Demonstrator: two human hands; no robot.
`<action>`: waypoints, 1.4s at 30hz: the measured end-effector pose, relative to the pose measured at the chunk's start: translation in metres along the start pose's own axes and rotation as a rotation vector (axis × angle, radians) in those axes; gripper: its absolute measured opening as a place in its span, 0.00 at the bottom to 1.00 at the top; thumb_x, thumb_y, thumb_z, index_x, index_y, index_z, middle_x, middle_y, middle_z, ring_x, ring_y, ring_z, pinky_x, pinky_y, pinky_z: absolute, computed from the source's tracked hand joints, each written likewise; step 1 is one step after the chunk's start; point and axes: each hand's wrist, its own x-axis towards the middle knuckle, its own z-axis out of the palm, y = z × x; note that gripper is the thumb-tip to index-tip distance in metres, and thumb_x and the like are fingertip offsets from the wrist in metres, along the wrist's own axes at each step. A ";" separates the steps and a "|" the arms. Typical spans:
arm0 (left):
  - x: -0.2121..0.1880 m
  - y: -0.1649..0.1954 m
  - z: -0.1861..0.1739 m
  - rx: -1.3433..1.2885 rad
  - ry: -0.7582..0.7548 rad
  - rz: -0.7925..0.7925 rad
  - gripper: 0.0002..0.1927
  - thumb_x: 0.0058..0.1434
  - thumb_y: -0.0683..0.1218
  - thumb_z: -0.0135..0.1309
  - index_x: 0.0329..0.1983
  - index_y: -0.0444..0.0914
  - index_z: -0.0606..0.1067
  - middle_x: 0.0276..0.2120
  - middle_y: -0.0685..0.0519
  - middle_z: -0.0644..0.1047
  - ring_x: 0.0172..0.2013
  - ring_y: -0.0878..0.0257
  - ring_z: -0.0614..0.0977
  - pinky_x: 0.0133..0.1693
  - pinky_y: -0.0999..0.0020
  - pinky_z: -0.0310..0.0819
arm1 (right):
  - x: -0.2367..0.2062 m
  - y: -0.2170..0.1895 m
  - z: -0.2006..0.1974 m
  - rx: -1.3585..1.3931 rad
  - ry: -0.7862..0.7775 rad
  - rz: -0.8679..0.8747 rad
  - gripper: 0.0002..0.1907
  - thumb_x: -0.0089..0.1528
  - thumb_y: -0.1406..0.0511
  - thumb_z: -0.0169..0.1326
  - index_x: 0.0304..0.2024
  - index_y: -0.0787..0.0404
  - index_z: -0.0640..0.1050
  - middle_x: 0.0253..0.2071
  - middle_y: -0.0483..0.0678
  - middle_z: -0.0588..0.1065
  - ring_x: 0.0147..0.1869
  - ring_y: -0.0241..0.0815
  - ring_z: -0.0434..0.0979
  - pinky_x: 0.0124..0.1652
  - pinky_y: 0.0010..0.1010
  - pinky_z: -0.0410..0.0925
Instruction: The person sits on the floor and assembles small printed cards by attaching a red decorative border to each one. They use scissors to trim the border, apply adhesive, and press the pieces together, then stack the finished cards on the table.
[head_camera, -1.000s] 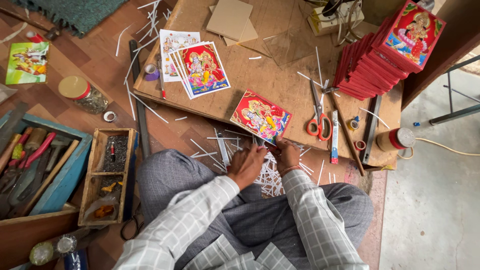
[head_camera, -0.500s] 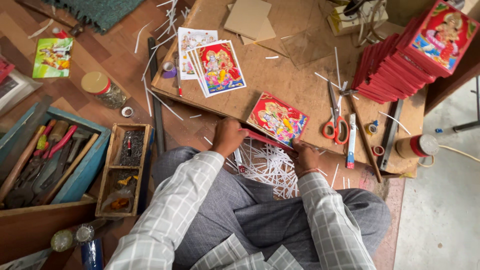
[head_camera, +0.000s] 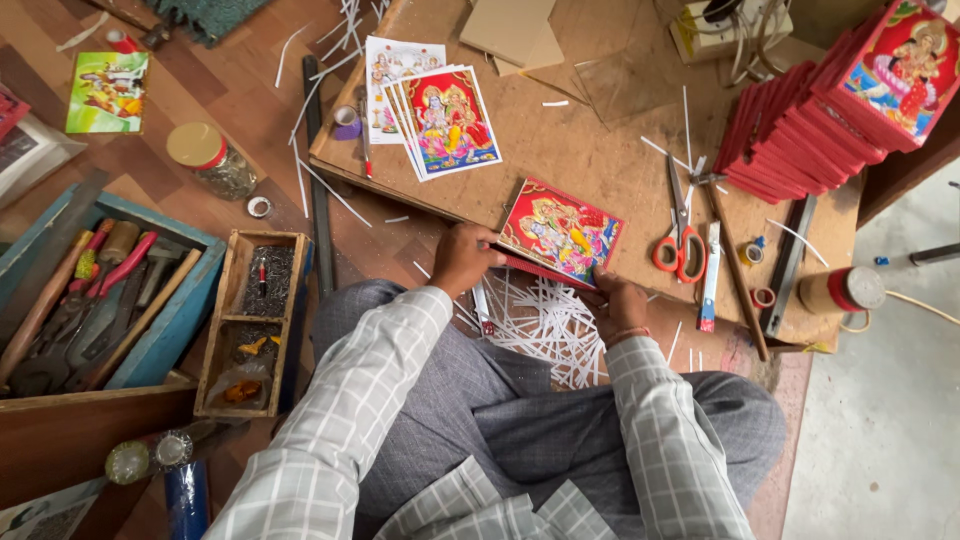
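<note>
A red-bordered picture panel (head_camera: 560, 231) with colourful figures lies at the near edge of a low wooden board (head_camera: 600, 140). My left hand (head_camera: 462, 258) grips its left near corner. My right hand (head_camera: 617, 300) presses its right near edge from below. A fan of loose colourful prints (head_camera: 440, 115) rests farther back on the board. Red-handled scissors (head_camera: 682, 240) lie just right of the panel. Under my hands, white paper strips (head_camera: 545, 325) pile on the floor.
A stack of red framed pictures (head_camera: 830, 100) stands at the back right. A blue tool tray (head_camera: 95, 300) and a small wooden box of nails (head_camera: 255, 320) sit at the left. A jar (head_camera: 205, 160), tape rolls, a box cutter (head_camera: 708, 275) and a metal ruler (head_camera: 785, 265) lie around.
My hands came forward from my lap to the panel's near edge and took hold of it. The view shifted slightly as my head moved.
</note>
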 end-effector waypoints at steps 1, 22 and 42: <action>0.001 -0.002 -0.001 0.012 0.012 0.027 0.18 0.43 0.43 0.73 0.38 0.35 0.83 0.38 0.44 0.82 0.39 0.53 0.83 0.43 0.61 0.76 | 0.001 0.000 0.000 0.002 0.004 0.007 0.09 0.64 0.70 0.57 0.42 0.73 0.77 0.39 0.55 0.78 0.40 0.49 0.82 0.44 0.45 0.80; 0.014 -0.014 0.005 -0.034 0.021 0.153 0.10 0.46 0.43 0.71 0.32 0.36 0.84 0.33 0.46 0.80 0.36 0.53 0.83 0.40 0.61 0.75 | 0.000 0.050 -0.027 -0.331 0.034 -0.691 0.12 0.58 0.81 0.59 0.44 0.70 0.79 0.40 0.50 0.80 0.42 0.35 0.80 0.44 0.27 0.75; 0.015 -0.007 0.003 -0.040 0.010 0.090 0.09 0.48 0.44 0.70 0.30 0.37 0.84 0.33 0.46 0.81 0.36 0.53 0.83 0.40 0.61 0.74 | -0.006 0.033 -0.017 -0.283 0.039 -0.571 0.08 0.57 0.79 0.62 0.39 0.72 0.81 0.35 0.50 0.81 0.38 0.37 0.81 0.42 0.27 0.76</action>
